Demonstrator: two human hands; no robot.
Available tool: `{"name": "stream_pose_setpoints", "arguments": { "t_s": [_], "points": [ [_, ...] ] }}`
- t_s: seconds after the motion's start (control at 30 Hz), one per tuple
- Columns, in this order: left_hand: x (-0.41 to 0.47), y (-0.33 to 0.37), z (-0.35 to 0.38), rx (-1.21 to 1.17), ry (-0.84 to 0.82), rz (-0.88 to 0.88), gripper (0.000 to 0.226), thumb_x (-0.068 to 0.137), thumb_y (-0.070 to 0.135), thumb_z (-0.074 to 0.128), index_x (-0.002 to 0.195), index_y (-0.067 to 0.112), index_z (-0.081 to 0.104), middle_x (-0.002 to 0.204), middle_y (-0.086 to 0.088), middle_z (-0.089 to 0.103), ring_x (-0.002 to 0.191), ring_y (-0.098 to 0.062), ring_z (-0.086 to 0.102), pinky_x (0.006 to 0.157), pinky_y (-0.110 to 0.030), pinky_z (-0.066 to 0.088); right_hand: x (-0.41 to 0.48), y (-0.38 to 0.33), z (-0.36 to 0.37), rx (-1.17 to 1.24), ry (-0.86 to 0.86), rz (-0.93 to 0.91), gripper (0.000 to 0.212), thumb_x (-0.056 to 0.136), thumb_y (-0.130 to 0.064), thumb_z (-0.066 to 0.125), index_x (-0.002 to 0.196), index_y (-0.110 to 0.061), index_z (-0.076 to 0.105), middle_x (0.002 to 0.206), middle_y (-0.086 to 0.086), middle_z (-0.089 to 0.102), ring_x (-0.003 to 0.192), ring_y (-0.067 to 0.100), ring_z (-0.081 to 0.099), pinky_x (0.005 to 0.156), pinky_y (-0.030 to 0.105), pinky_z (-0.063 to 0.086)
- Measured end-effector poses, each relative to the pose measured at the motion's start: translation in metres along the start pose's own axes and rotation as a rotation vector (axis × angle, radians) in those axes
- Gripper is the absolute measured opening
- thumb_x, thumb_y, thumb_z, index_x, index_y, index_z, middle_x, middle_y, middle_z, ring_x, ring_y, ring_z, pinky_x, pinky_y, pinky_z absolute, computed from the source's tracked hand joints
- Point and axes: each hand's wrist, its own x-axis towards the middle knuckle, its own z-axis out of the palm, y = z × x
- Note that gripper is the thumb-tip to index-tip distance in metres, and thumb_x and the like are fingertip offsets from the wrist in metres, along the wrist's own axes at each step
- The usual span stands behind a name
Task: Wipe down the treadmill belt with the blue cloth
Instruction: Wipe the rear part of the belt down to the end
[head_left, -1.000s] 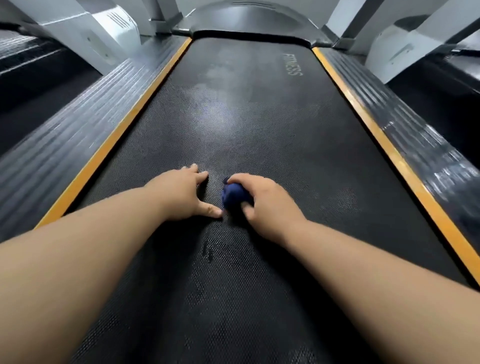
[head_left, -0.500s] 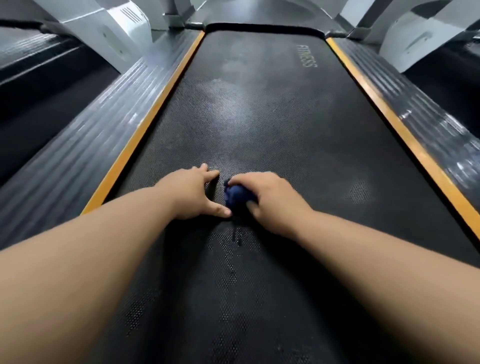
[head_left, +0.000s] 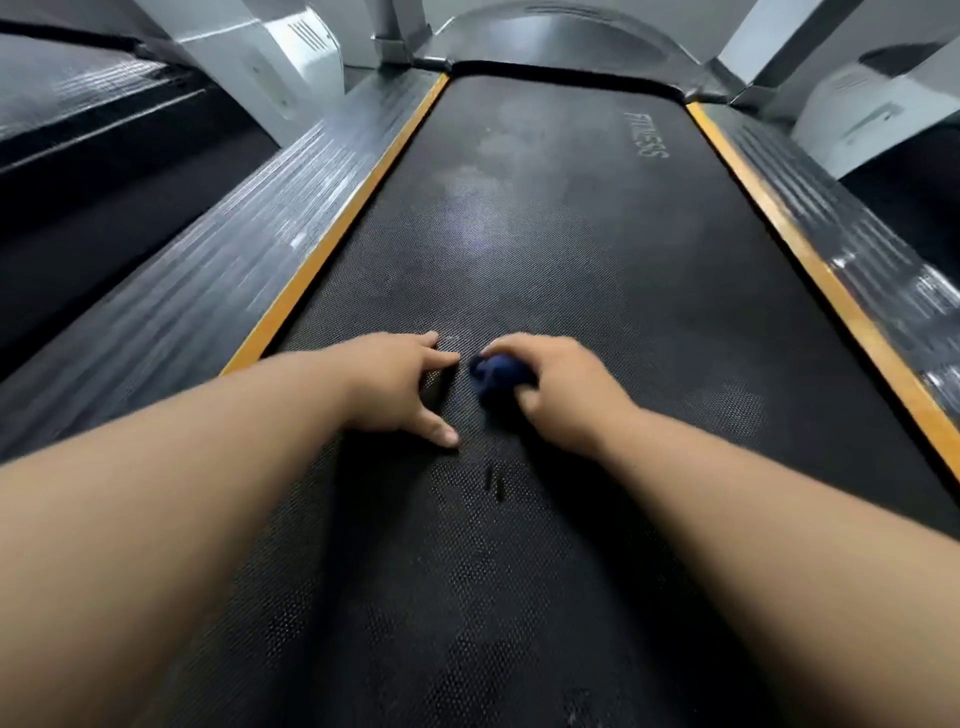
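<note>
Step in hand: the treadmill belt (head_left: 571, 249) is being wiped at mid-frame; the stretch towards the top of the frame is judged not yet done
Cloth: the blue cloth (head_left: 496, 375) is bunched into a small wad and pressed on the belt at the centre of the frame
Right hand: the right hand (head_left: 566, 397) is curled round the cloth, which is pinched between thumb and fingers
Left hand: the left hand (head_left: 397, 387) is laid on the belt just beside the cloth, fingers spread, nothing held
Edges: the belt is bordered by orange strips (head_left: 326, 244) and grey ribbed side rails (head_left: 234, 234)
Next move: long strokes up the belt under firm pressure are likely called for
</note>
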Motion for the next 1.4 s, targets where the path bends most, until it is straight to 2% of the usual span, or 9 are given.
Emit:
{"name": "stream_pose_setpoints", "arguments": {
  "t_s": [0.1,0.23,0.37,0.43,0.63,0.9,1.07,1.2,1.4],
  "points": [
    [-0.013,-0.029,0.003,-0.027,-0.027,-0.102,0.109,0.062,0.073,0.065,0.15,0.038,0.012,0.16,0.006,0.002,0.146,-0.017,0.009,0.116,-0.033,0.015,0.031,0.024,-0.012,-0.156,0.061,0.158,0.046,0.077,-0.014,0.053,0.116,-0.037,0.061,0.121,0.002,0.062,0.113,0.03,0.053,0.096,0.04,0.045],
    [-0.012,-0.038,0.013,-0.11,-0.044,-0.084,0.106,0.066,0.069,0.065,0.15,0.038,0.009,0.159,0.008,-0.004,0.147,-0.014,0.0,0.117,-0.034,0.008,0.032,0.002,0.005,-0.202,0.148,0.159,0.036,0.081,-0.016,0.052,0.112,-0.031,0.062,0.115,0.003,0.061,0.106,0.032,0.05,0.095,0.042,0.043],
    [-0.012,-0.037,0.011,-0.093,-0.001,-0.088,0.107,0.066,0.067,0.068,0.15,0.036,0.011,0.16,0.006,0.0,0.147,-0.015,0.003,0.116,-0.032,0.01,0.008,-0.049,0.029,-0.091,-0.08,-0.226,0.043,0.072,-0.011,0.055,0.111,-0.027,0.063,0.111,0.002,0.064,0.104,0.028,0.054,0.096,0.039,0.041],
    [-0.014,-0.037,0.014,-0.102,0.008,-0.092,0.108,0.065,0.068,0.068,0.151,0.034,0.011,0.16,0.006,0.001,0.147,-0.015,0.004,0.116,-0.032,0.011,0.016,-0.043,0.026,-0.079,-0.131,-0.307,0.048,0.071,-0.01,0.057,0.116,-0.026,0.062,0.114,0.002,0.064,0.107,0.026,0.056,0.098,0.036,0.041],
    [-0.015,-0.036,0.014,-0.134,-0.012,-0.106,0.11,0.065,0.068,0.069,0.151,0.033,0.01,0.159,0.009,0.0,0.147,-0.015,0.002,0.118,-0.035,0.011,0.072,0.007,0.01,-0.169,0.096,0.221,0.042,0.083,-0.015,0.051,0.119,-0.035,0.06,0.124,0.004,0.054,0.118,0.033,0.045,0.103,0.039,0.039],
    [-0.015,-0.036,0.015,-0.16,0.024,-0.094,0.109,0.068,0.06,0.072,0.152,0.026,0.011,0.16,0.003,0.002,0.147,-0.017,0.002,0.117,-0.031,0.009,0.014,-0.057,0.03,-0.043,-0.164,-0.299,0.05,0.07,-0.015,0.052,0.117,-0.027,0.061,0.114,0.001,0.061,0.106,0.026,0.054,0.098,0.037,0.04],
    [-0.02,-0.037,0.012,-0.102,-0.003,-0.105,0.112,0.066,0.071,0.064,0.152,0.028,0.008,0.16,0.008,0.0,0.147,-0.014,0.002,0.118,-0.038,0.009,0.05,-0.04,0.032,-0.072,0.034,-0.004,0.043,0.083,-0.017,0.052,0.122,-0.036,0.054,0.123,-0.002,0.056,0.114,0.028,0.047,0.1,0.042,0.04],
    [-0.035,-0.072,0.0,0.228,0.052,-0.181,0.115,0.058,0.091,0.04,0.151,0.031,0.006,0.16,0.006,-0.002,0.146,-0.02,-0.008,0.114,-0.059,-0.006,0.046,-0.049,0.039,-0.152,0.049,0.095,0.047,0.09,-0.022,0.049,0.133,-0.039,0.042,0.13,-0.005,0.05,0.118,0.024,0.041,0.099,0.042,0.033],
    [-0.053,-0.113,0.015,0.035,0.041,-0.277,0.121,0.049,0.09,0.041,0.15,0.039,-0.003,0.156,0.012,-0.021,0.146,-0.023,-0.012,0.112,-0.064,0.004,0.002,-0.091,0.045,-0.059,-0.055,-0.093,0.06,0.086,-0.028,0.053,0.142,-0.032,0.033,0.138,-0.007,0.047,0.126,0.021,0.036,0.107,0.039,0.03]
  ]
}}
